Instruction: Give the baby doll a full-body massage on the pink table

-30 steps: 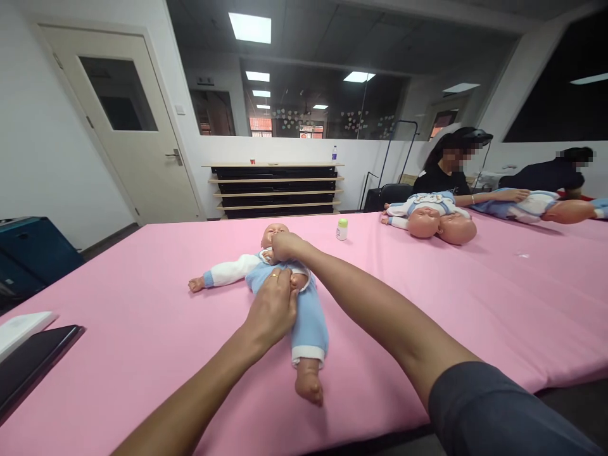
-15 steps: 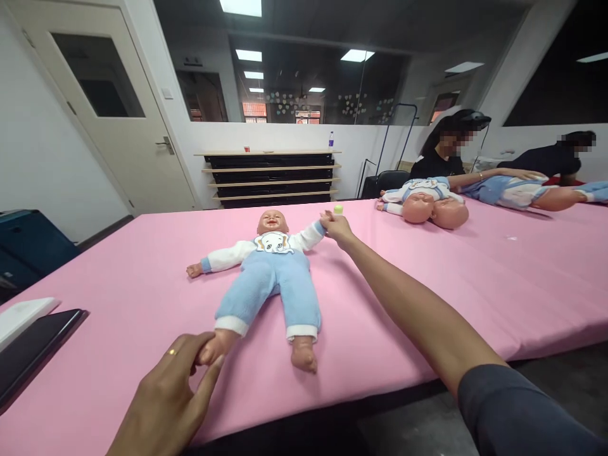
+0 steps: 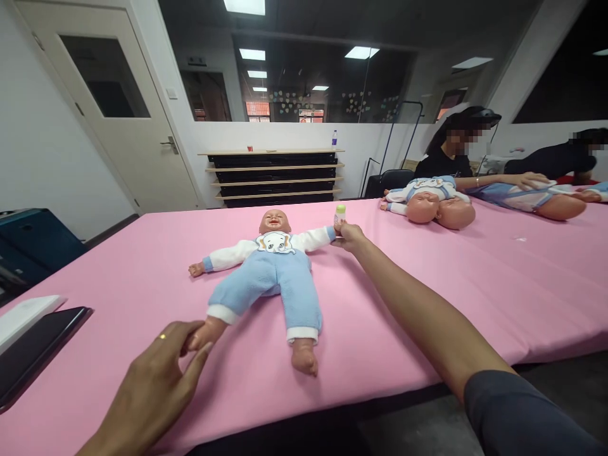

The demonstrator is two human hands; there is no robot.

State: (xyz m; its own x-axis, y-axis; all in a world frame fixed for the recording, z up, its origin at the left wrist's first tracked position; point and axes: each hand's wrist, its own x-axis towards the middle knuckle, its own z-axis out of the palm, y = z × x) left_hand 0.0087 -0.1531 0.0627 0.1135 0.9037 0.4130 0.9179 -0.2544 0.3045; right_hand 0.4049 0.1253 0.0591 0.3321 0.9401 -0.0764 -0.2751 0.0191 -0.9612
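Observation:
A baby doll point(image 3: 280, 272) in blue trousers and a white top with an elephant face lies on its back on the pink-covered table point(image 3: 380, 316), head away from me. My left hand point(image 3: 159, 367), a ring on one finger, grips the doll's foot at the left, fingers and thumb around it. With its arm stretched across the table, my right hand point(image 3: 352, 237) holds the doll's hand on the right side. Just behind that hand stands a small bottle point(image 3: 340, 214) with a green cap. The doll's other arm and leg rest untouched.
A white box point(image 3: 28, 316) and a dark flat case point(image 3: 42, 354) lie at the left. Further right are other dolls point(image 3: 430, 199), with a co-worker point(image 3: 451, 145) touching one. A shelf point(image 3: 275, 174) stands behind the table, and a blue suitcase point(image 3: 42, 247) beyond its left edge.
The doll's held foot has moved left with my left hand, spreading that leg outward. My right hand has shifted slightly right and down, straightening the doll's arm; more of the bottle shows.

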